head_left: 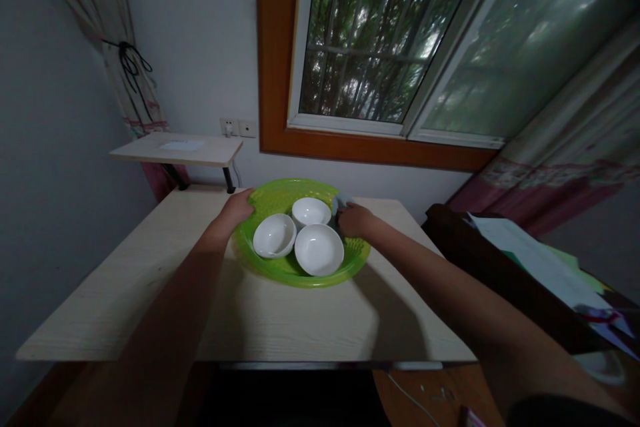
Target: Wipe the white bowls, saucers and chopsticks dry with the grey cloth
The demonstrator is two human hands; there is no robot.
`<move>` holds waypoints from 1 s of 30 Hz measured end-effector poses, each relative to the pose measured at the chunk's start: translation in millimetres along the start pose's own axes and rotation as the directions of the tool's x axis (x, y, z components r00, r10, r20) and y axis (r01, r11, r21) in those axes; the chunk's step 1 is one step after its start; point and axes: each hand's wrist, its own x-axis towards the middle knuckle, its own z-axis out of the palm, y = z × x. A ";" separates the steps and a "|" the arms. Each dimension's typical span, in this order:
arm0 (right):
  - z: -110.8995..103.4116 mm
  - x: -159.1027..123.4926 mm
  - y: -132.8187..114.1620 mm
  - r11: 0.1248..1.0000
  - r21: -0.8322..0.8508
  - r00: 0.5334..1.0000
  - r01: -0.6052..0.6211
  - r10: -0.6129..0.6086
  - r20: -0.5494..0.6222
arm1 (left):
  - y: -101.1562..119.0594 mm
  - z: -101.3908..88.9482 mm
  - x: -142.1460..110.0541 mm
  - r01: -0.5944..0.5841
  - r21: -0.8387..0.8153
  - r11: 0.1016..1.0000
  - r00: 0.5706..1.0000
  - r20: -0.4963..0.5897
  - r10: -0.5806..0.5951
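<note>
A round green plastic basket (273,195) is on the desk in front of me, with three white bowls inside. One bowl (311,212) sits at the back, another (274,236) is at the left and tilts a little, and the third (319,250) is at the front right. My left hand (239,208) is closed on the basket's left rim. Over the basket's right side, my right hand (356,220) is closed on a pale grey-blue cloth (341,200), beside the bowls. Its fingertips are partly hidden.
The light wooden desk (300,327) has a small raised shelf (175,150) at its back left, with paper on it. Wall sockets (237,127) and a barred window (370,40) are behind. A dark cabinet with papers (540,267) stands at the right.
</note>
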 end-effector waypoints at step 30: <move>-9.3 -57.4 -2.9 0.988 0.154 0.999 0.029 -0.025 -0.025 | -1.6 3.9 -4.3 0.094 -0.136 0.986 0.995 -0.027 -0.099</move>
